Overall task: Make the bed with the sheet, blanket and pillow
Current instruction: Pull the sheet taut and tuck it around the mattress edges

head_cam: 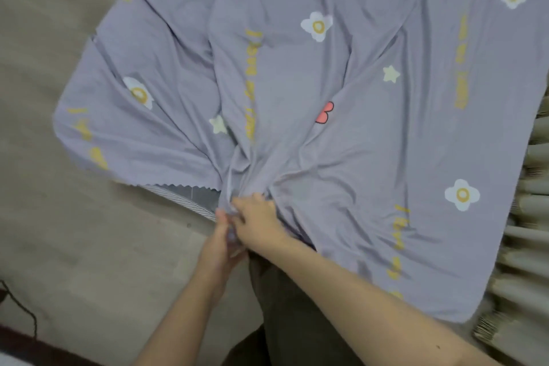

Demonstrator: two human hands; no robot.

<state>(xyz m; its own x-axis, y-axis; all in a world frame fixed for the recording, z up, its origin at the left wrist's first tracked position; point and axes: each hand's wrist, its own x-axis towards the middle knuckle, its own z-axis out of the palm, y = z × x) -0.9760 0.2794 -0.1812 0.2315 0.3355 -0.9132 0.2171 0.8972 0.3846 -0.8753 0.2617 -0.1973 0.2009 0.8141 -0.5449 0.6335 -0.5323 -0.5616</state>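
Entry, sheet-spreading step: I log the lilac flowered sheet spread creased ahead, its near edge bunched and pinched by left hand and right hand; next, I judge, draw hands apart, pull taut.

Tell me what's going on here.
A person is working on the bed. The left hand and the right hand meet at the near edge of the purple sheet and grip a bunch of it at one spot, so that folds fan out from there. The sheet lies spread but wrinkled, not yet smoothed. A striped layer shows from under its edge.
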